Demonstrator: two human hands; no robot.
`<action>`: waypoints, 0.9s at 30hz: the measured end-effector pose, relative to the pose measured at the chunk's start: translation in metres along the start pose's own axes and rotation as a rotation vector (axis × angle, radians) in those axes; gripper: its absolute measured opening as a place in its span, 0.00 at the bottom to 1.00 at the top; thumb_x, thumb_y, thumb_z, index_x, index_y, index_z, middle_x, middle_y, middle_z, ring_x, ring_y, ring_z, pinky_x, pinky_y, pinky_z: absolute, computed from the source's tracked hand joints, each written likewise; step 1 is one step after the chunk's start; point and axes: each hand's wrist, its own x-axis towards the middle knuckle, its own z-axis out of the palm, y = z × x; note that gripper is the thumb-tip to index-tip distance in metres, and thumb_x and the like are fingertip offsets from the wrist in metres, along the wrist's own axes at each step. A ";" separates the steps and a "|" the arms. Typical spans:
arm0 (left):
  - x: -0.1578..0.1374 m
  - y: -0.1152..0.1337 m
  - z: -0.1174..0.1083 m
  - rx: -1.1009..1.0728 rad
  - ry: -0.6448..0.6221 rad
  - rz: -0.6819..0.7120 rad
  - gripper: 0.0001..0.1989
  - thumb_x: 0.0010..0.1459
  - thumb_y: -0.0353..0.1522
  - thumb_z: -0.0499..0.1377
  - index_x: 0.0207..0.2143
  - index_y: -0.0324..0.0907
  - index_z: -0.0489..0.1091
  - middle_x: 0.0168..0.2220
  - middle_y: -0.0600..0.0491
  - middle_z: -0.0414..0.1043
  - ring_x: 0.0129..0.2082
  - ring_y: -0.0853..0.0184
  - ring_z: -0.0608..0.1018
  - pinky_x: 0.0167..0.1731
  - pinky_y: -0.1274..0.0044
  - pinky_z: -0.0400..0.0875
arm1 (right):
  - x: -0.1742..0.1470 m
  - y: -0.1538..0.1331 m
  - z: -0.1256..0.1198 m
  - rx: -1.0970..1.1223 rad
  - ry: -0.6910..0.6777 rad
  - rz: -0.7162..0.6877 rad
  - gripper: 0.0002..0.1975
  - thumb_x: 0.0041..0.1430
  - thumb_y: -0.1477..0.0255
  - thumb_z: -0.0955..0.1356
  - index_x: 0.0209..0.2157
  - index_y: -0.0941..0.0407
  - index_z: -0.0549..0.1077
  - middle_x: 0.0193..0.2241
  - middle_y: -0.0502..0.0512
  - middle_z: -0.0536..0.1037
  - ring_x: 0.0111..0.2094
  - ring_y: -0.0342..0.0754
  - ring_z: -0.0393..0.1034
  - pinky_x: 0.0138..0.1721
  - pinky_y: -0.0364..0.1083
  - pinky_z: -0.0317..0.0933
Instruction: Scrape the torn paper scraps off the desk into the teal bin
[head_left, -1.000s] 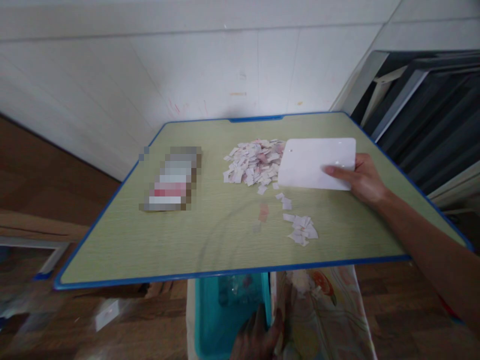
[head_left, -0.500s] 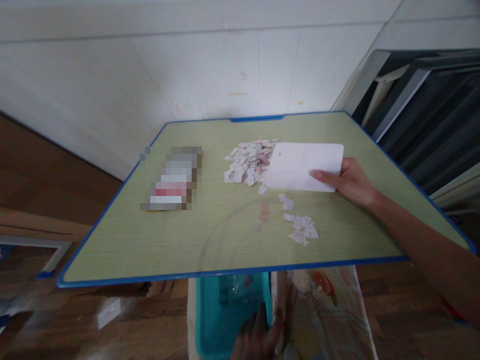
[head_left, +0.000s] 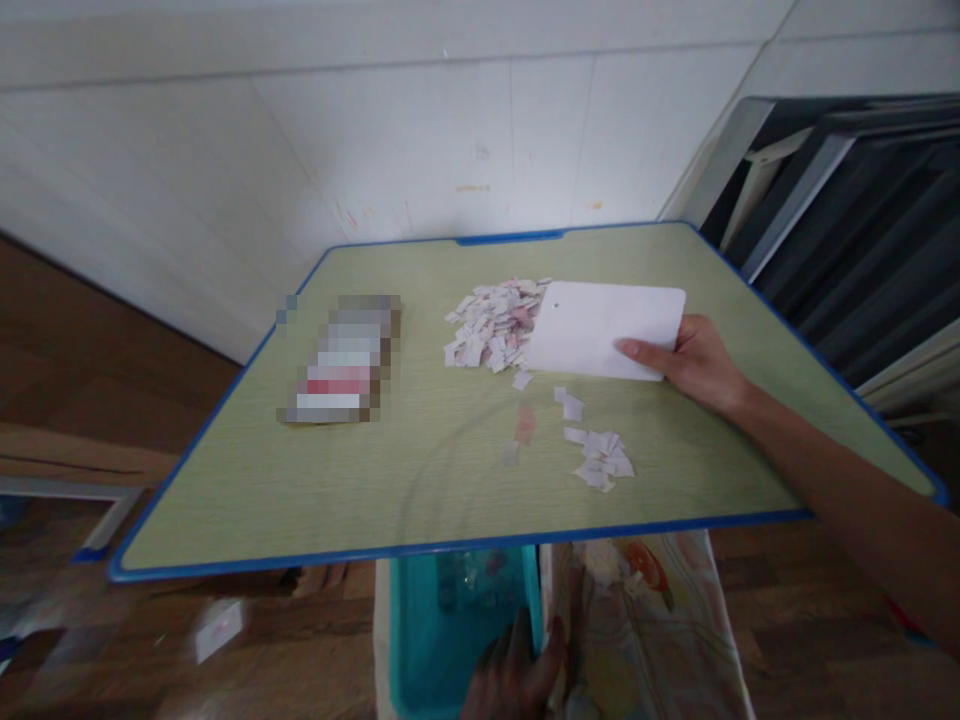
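My right hand (head_left: 697, 365) grips a thin white rectangular board (head_left: 592, 325) with rounded corners and a small hole, thumb on top and fingers underneath. The board's left edge meets a heap of small torn paper pieces (head_left: 491, 325), covering part of it. Nearer the front lie a smaller cluster of paper scraps (head_left: 604, 458) and a pinkish scrap (head_left: 525, 425). Below the table's front edge, my left hand (head_left: 514, 665) is closed over the right rim of a teal plastic tray (head_left: 427, 660), thumb outside. Small clear items, hard to make out, lie inside the tray.
The light green folding table (head_left: 300, 500) has a blue edge. A blurred-out flat object (head_left: 337, 360) lies on its left. Behind stands a white wall (head_left: 420, 140); dark panels (head_left: 877, 200) lean at right. A patterned cloth (head_left: 645, 650) with scraps lies below.
The view has shifted very slightly. The white board and right hand stay beside the heap almost unmoved, and my left hand remains at the tray.
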 end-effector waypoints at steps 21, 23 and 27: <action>-0.003 0.002 0.005 -0.034 0.030 -0.013 0.37 0.32 0.20 0.55 0.50 0.46 0.53 0.37 0.46 0.69 0.29 0.63 0.72 0.23 0.76 0.69 | -0.005 0.003 -0.017 0.024 0.041 0.052 0.07 0.37 0.71 0.70 0.21 0.59 0.70 0.18 0.47 0.69 0.18 0.37 0.58 0.18 0.38 0.51; -0.004 0.003 0.008 -0.037 0.052 -0.023 0.37 0.33 0.21 0.55 0.50 0.46 0.52 0.37 0.45 0.69 0.30 0.62 0.73 0.24 0.76 0.69 | -0.005 0.003 -0.018 0.034 0.011 0.080 0.07 0.36 0.71 0.70 0.19 0.59 0.70 0.16 0.46 0.68 0.17 0.37 0.58 0.16 0.38 0.49; -0.005 0.003 0.016 -0.008 0.074 -0.030 0.40 0.33 0.21 0.56 0.51 0.47 0.50 0.38 0.43 0.69 0.29 0.62 0.73 0.23 0.76 0.69 | -0.004 0.006 -0.022 0.086 0.028 0.066 0.06 0.36 0.73 0.71 0.20 0.59 0.70 0.16 0.45 0.67 0.16 0.37 0.58 0.16 0.38 0.50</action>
